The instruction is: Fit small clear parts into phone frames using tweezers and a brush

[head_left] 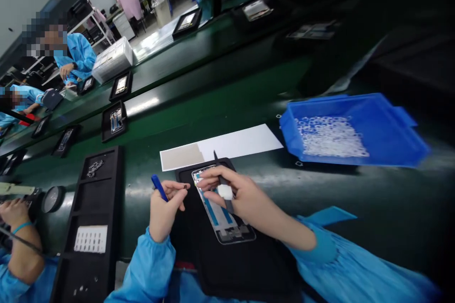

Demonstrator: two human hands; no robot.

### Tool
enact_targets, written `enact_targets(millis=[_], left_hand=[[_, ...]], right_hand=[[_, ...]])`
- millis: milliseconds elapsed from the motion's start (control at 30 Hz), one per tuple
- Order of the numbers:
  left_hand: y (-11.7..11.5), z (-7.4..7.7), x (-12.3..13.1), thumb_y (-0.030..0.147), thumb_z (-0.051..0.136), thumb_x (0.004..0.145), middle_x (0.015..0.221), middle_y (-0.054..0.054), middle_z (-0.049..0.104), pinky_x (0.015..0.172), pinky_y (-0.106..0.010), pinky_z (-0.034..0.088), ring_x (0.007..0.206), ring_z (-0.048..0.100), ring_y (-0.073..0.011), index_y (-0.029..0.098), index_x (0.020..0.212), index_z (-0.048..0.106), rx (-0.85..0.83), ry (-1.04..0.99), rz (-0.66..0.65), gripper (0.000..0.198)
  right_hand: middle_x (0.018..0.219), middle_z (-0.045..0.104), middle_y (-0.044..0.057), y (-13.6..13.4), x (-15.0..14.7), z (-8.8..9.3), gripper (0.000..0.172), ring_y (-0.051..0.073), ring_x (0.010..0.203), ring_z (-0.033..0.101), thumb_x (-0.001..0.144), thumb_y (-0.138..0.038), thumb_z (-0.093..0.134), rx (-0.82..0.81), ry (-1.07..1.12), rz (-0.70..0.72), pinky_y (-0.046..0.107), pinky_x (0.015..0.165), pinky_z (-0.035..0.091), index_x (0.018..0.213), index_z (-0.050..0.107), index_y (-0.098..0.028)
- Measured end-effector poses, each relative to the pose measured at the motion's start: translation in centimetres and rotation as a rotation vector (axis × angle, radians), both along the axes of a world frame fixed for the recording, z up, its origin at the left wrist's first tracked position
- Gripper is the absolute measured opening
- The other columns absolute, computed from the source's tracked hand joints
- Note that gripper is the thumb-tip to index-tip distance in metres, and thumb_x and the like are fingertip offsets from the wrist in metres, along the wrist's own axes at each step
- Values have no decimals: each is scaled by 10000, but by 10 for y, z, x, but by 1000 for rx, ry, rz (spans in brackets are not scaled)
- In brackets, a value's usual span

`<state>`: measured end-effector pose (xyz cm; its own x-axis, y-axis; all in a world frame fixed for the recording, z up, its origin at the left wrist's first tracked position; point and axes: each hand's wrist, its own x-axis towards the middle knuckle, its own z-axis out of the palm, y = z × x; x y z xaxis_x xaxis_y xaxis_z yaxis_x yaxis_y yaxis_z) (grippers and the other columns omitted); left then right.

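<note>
My left hand (165, 206) is closed, its thumb and forefinger pinching a tiny dark part (185, 186). A blue pen-like tool (159, 187) is also tucked in that hand and sticks up past the fingers. In my right hand (236, 191) are black tweezers (229, 204) with a white wrapping round the middle, their pointed tip directed away from me. Below both hands an open phone frame (236, 234) with blue strips inside lies on a black tray (249, 270). My right hand hovers over the phone's upper part and hides some of it.
Behind the black tray lies a white sheet (241, 143). A blue bin (387, 128) with many small white rings stands at right. On the left is a black compartment tray (115, 199) with small parts. A co-worker's hand (14, 213) is at far left; phone trays line the bench.
</note>
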<state>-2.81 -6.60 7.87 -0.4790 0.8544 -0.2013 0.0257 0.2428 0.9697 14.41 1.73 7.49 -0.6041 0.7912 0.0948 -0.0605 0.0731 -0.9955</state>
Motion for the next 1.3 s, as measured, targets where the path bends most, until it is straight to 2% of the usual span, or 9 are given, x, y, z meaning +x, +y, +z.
enact_targets(millis=[200,300,400,500,633,700,1000,1133,1300], left_hand=[[-2,-9,16,222,689,821,778,-30,748,517,-209,523,508,615,-102,188,849,702,268,591,-88,45],[-2,-11,19,152,663,859,884,-33,767,596,-222,559,577,658,-111,210,957,697,459,893,-149,119],[-2,-11,19,128,654,870,969,-60,765,612,-238,571,628,685,-127,207,1054,673,536,1003,-207,201],[-4,-8,16,210,590,929,981,-75,754,598,-245,560,692,696,-139,192,982,676,576,910,-207,102],[-6,-1,18,501,274,1015,743,-51,671,599,-297,518,666,633,-158,183,710,647,729,770,101,577],[-7,1,22,581,196,992,634,-26,583,546,-287,469,581,566,-146,186,643,628,770,743,196,681],[-11,-12,20,621,305,962,685,-52,652,558,-278,480,592,602,-159,198,637,645,686,869,-102,632],[-8,-9,21,566,326,981,646,-43,635,573,-290,479,586,589,-155,202,615,617,680,754,-8,592],[0,-10,23,490,333,1005,623,-22,578,550,-289,473,560,557,-141,193,573,548,562,389,120,567]], right_hand=[[867,721,32,-2,-4,-8,295,192,795,696,768,-309,674,-179,57,10,335,729,569,1034,586,-217],[812,702,12,-1,-6,-9,284,183,755,683,741,-301,678,-204,78,-33,332,727,555,995,582,-215],[763,674,-3,0,-7,-8,233,182,750,674,735,-288,666,-187,64,-81,330,735,548,945,590,-220],[729,662,-11,0,-7,-7,230,177,717,665,729,-288,660,-185,38,-94,322,704,544,937,587,-221],[719,664,-12,-2,-9,-9,224,164,685,655,732,-286,652,-180,40,-114,304,668,528,932,578,-216],[715,665,-13,-3,-10,-11,215,159,681,653,737,-282,653,-156,40,-126,298,661,523,928,582,-215],[734,688,-1,-3,-9,-9,230,174,711,673,745,-279,667,-156,55,-83,317,696,541,947,577,-217],[810,706,22,0,-7,-6,262,187,792,687,750,-291,676,-228,89,2,352,768,550,974,561,-221],[925,732,63,0,-6,-6,303,202,846,692,755,-305,680,-285,110,61,372,775,547,1013,547,-218]])
